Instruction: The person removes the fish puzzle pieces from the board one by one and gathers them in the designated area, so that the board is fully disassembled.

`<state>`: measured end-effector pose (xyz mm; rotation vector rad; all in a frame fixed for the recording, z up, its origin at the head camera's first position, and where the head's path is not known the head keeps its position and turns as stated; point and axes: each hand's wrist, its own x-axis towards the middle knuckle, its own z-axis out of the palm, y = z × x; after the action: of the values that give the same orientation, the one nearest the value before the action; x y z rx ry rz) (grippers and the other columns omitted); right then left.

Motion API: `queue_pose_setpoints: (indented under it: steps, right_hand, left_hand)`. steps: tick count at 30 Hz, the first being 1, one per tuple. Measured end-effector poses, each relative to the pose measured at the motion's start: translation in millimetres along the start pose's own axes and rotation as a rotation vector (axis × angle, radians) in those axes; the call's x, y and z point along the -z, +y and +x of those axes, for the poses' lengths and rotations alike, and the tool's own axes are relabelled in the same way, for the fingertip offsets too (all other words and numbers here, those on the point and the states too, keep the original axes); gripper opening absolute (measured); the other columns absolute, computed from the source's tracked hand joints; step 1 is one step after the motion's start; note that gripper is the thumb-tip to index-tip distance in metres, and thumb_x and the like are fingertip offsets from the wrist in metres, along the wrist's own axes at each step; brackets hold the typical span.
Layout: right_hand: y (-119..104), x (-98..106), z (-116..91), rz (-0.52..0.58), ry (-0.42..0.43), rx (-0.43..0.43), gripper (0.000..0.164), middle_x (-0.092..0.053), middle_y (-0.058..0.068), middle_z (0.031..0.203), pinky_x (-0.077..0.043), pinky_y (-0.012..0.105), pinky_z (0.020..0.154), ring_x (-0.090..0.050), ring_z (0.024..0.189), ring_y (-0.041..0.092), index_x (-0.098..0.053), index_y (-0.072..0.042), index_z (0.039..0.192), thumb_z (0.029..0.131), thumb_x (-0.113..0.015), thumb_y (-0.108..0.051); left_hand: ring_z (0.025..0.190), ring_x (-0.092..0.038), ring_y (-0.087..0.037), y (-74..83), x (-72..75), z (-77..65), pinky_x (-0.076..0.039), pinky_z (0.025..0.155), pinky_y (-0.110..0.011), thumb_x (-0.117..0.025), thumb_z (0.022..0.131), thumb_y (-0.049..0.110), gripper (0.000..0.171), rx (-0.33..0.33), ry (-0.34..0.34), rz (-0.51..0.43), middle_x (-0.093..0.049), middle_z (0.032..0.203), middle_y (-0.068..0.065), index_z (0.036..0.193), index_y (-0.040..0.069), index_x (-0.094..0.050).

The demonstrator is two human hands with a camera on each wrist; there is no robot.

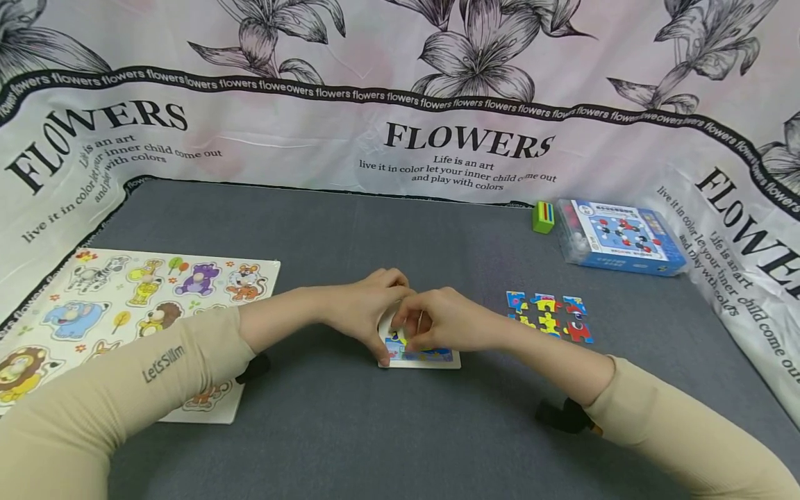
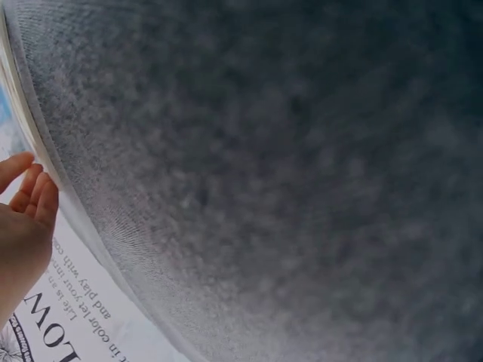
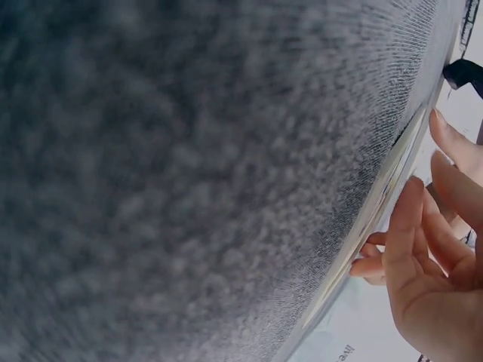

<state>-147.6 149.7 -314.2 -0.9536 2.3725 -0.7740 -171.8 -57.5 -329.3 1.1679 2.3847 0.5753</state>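
Observation:
A small jigsaw board (image 1: 455,362) with a pale rim and a partly filled blue picture lies at the middle of the table. My left hand (image 1: 365,309) holds it at the left side, thumb by the near corner and fingers toward the far edge. Over the board, my right hand (image 1: 453,321) bends its fingers and thumb around a small blue-and-yellow jigsaw piece (image 1: 397,337), mostly hidden by the fingertips. Several loose jigsaw pieces (image 1: 548,323) lie to the right. The left wrist view catches part of the left hand (image 2: 26,219); the right wrist view shows the right hand (image 3: 434,279) beside the board's edge.
A large animal puzzle board (image 1: 259,278) lies at the left, partly under the left sleeve. At the back right are a blue boxed set (image 1: 625,236) and a green block (image 1: 543,217) with coloured stripes. A flower-printed cloth (image 1: 294,149) hangs behind the grey table (image 1: 350,229).

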Motion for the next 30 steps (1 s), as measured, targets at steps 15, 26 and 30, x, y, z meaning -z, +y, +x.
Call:
queue_pose_setpoints:
  steps: [15, 26, 30]
  right_hand:
    - [7.4, -8.7, 4.3, -0.061, 0.003, 0.039, 0.034, -0.063, -0.004, 0.086, -0.049, 0.02, 0.067, -0.057, 0.07, 0.004, -0.065, -0.015, 0.107, 0.078, -0.083, -0.017]
    - [7.7, -9.7, 3.8, -0.059, 0.02, 0.04, 0.033, -0.064, -0.002, 0.084, -0.05, 0.02, 0.067, -0.057, 0.07, 0.002, -0.066, -0.013, 0.105, 0.078, -0.084, -0.016]
    - [7.4, -10.5, 3.3, -0.051, 0.018, 0.039, 0.032, -0.064, -0.001, 0.084, -0.05, 0.02, 0.066, -0.057, 0.07, 0.003, -0.066, -0.012, 0.105, 0.078, -0.084, -0.016]
  left_hand:
    - [0.124, -0.034, -0.019, -4.4, -3.9, 0.3, -0.037, 0.105, -0.036, -0.092, 0.063, 0.045, 0.098, -0.018, 0.016, -0.003, -0.039, 0.138, -0.002, 0.145, 0.021, -0.045]
    - [0.126, -0.033, -0.02, -6.9, -5.5, 0.7, -0.037, 0.105, -0.036, -0.092, 0.063, 0.045, 0.098, -0.019, 0.019, -0.013, -0.038, 0.139, -0.002, 0.146, 0.022, -0.045]
    - [0.126, -0.033, -0.02, -7.1, -5.8, 0.4, -0.037, 0.105, -0.036, -0.092, 0.063, 0.045, 0.1, -0.024, 0.018, -0.014, -0.038, 0.139, -0.002, 0.147, 0.02, -0.043]
